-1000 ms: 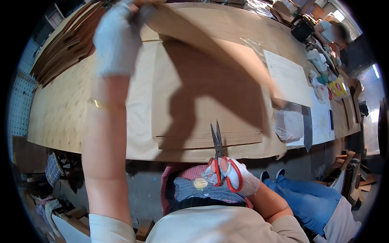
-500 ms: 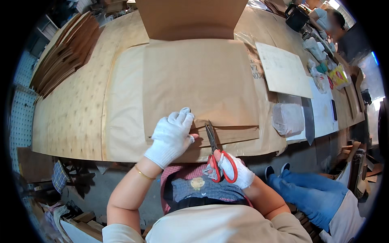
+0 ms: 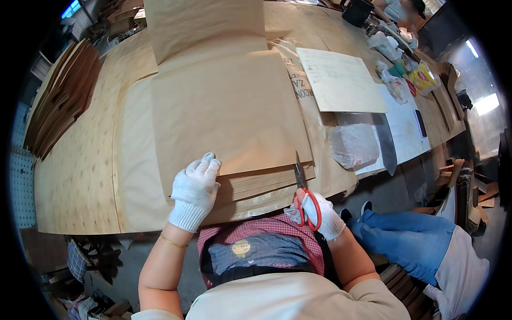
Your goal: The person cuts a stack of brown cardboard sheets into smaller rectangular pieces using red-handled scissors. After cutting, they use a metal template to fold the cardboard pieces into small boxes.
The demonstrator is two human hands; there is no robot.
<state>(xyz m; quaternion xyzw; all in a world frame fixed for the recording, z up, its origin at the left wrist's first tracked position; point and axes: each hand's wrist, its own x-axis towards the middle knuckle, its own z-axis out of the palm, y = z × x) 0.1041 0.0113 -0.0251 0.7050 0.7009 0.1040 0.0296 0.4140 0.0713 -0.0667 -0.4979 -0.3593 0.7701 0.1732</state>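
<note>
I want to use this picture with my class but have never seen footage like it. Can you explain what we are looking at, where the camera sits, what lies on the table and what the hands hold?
The camera sits on a person's head and looks down, so the edges bend. The left hand, in a white glove, presses flat on a stack of brown paper sheets on a wooden table. The right hand, also gloved, holds red-handled scissors at the stack's near right corner. To the right lie a pale sheet and a clear plastic bag. Another person's blue trouser leg shows at lower right.
</note>
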